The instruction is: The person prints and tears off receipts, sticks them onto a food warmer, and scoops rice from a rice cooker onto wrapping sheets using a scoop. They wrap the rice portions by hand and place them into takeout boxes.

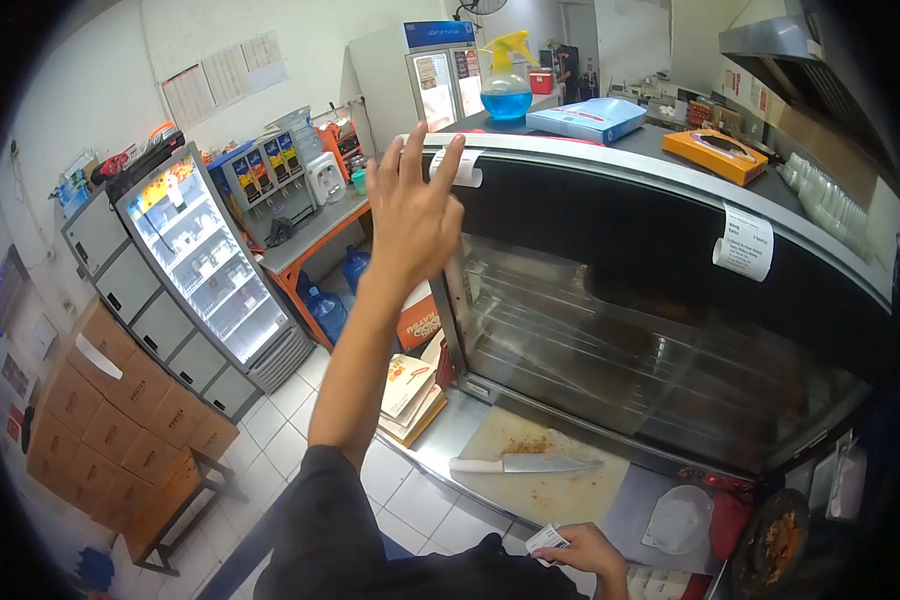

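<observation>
My left hand is raised to the top rim of the glass display case, its fingers stretched out and spread. Beside its fingertips a white paper slip hangs from the rim; whether the fingers touch it is unclear. Low in view, my right hand is closed around a small folded printed paper slip. Another printed slip hangs farther right on the case. In front of the case, a knife with a pale handle lies on a stained cutting board.
On the case top stand a spray bottle of blue liquid, a light blue box, an orange box and stacked clear cups. A pan of food is at lower right. Flat cartons lie left of the board.
</observation>
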### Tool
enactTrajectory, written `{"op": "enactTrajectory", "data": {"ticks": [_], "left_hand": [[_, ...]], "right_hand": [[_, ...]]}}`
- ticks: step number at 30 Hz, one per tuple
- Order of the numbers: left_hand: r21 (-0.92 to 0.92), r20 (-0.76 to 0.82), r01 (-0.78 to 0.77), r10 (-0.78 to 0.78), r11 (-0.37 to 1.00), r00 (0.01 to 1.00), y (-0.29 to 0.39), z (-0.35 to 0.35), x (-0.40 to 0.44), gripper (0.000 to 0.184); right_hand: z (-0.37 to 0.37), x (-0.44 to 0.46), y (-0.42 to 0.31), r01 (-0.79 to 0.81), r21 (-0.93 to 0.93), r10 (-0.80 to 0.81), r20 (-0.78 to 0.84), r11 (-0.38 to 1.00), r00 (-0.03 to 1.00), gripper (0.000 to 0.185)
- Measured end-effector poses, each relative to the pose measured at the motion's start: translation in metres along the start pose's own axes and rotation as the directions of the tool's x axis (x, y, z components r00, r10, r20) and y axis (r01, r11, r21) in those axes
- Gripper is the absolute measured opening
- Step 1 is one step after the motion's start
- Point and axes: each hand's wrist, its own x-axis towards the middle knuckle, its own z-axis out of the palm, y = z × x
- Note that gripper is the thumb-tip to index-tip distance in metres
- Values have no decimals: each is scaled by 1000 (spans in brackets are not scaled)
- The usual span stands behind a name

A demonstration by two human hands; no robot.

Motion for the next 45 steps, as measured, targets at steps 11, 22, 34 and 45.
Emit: {"op": "enactTrajectory", "data": {"ticks": [11, 22, 34, 45], "left_hand": [[-481, 768, 870, 530, 108, 359, 234, -42, -293, 39], [-447, 852, 894, 300, -6, 428, 208, -55, -311, 47], [-444, 896, 863, -122, -242, 427, 237, -53, -282, 34], [-132, 968, 910, 145, -393, 203, 236, -43, -245, 44]], "right_hand": [[-20, -4, -11, -52, -112, 38, -127, 992, 991, 25], [-28, -1, 15, 23, 193, 25, -243, 981, 970, 14], [1, 27, -7, 311, 635, 101, -527, 707, 844, 10], [-20, 26, -16, 267, 416, 101, -678, 869, 728, 15]]}}
